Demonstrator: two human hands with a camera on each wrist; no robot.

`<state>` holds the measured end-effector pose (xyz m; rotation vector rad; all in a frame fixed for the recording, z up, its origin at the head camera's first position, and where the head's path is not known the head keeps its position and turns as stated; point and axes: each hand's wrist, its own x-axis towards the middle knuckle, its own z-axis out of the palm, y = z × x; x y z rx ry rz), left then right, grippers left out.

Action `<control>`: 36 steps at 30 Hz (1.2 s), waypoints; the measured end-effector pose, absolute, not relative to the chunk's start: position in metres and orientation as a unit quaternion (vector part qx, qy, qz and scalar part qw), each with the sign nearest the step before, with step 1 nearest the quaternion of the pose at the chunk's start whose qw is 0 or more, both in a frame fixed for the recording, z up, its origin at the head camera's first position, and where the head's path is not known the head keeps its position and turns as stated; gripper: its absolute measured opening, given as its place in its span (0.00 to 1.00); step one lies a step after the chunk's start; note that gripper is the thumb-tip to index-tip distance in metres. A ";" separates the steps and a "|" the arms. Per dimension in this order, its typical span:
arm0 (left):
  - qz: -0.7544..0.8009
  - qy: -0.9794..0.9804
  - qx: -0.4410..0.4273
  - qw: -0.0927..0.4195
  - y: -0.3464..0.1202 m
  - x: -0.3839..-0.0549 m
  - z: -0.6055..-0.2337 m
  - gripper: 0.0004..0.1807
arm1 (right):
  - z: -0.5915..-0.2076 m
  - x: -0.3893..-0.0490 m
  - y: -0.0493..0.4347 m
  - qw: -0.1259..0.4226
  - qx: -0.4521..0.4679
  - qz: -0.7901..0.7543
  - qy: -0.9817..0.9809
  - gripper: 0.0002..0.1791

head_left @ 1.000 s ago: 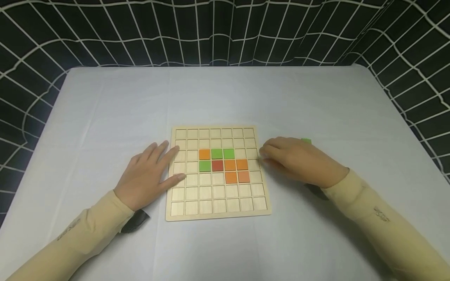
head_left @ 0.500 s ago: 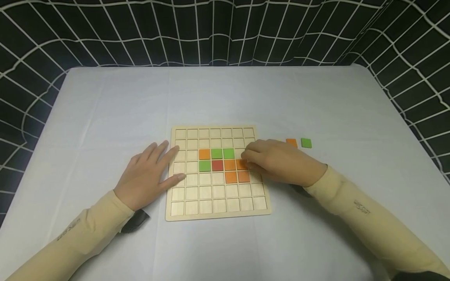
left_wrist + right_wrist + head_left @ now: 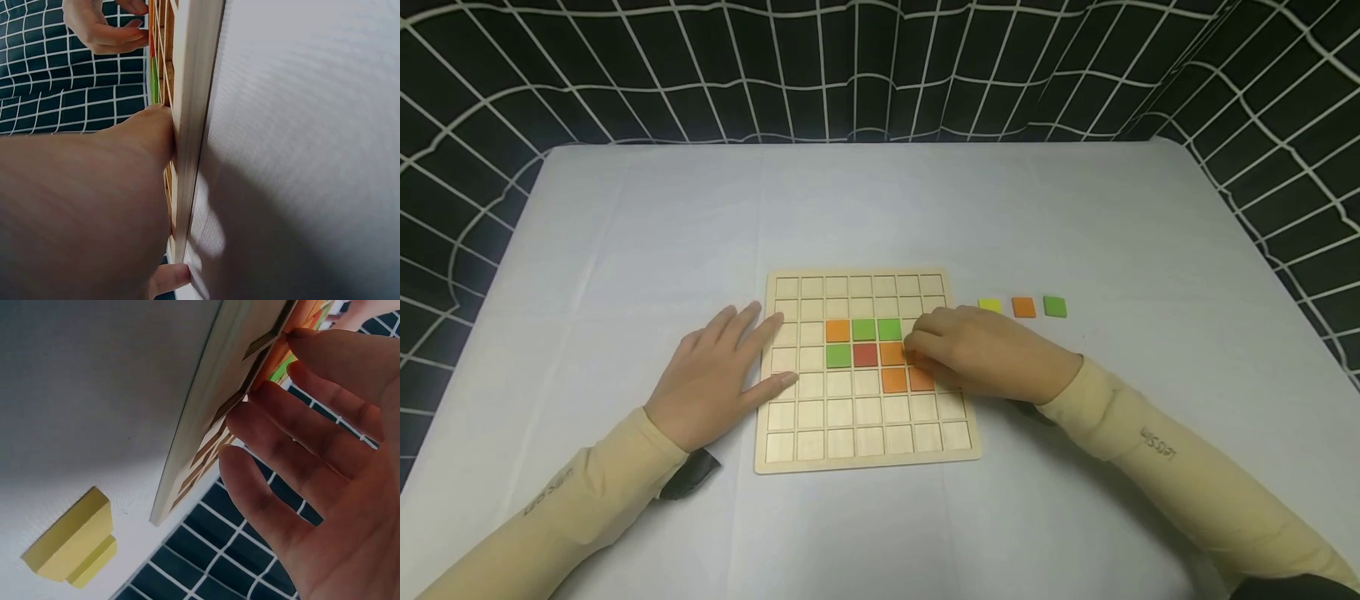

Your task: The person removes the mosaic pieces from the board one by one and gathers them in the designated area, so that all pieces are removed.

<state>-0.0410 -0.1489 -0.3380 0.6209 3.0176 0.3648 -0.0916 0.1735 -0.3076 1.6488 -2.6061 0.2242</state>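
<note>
A square wooden board (image 3: 868, 460) with a grid of recesses lies on the white table, several coloured tiles set in it. My left hand (image 3: 707, 379) rests at the board's left side, its fingers spread and fingertips over the rim. At the right side, my right hand (image 3: 992, 350) reaches over the board with thumb and fingertips at an orange tile (image 3: 911, 357), which the hand partly covers. The right wrist view shows the thumb and fingers (image 3: 269, 394) bent around the tile's edges. A red tile (image 3: 865, 355) and a green tile (image 3: 838, 356) sit further left.
Right of the board lie three loose tiles in a row: a yellow tile (image 3: 989, 305), an orange tile (image 3: 1023, 307) and a green tile (image 3: 1055, 307). Dark netting-patterned cloth (image 3: 850, 71) hangs beyond the table's far edge.
My right hand has moved left from beside the board onto the orange tile, uncovering the loose orange and yellow tiles. My left hand has stayed in place.
</note>
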 end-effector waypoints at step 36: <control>0.126 0.972 0.199 0.018 -0.150 -0.042 -0.339 0.39 | -0.307 -0.088 0.180 -0.009 0.533 0.045 -0.845 0.21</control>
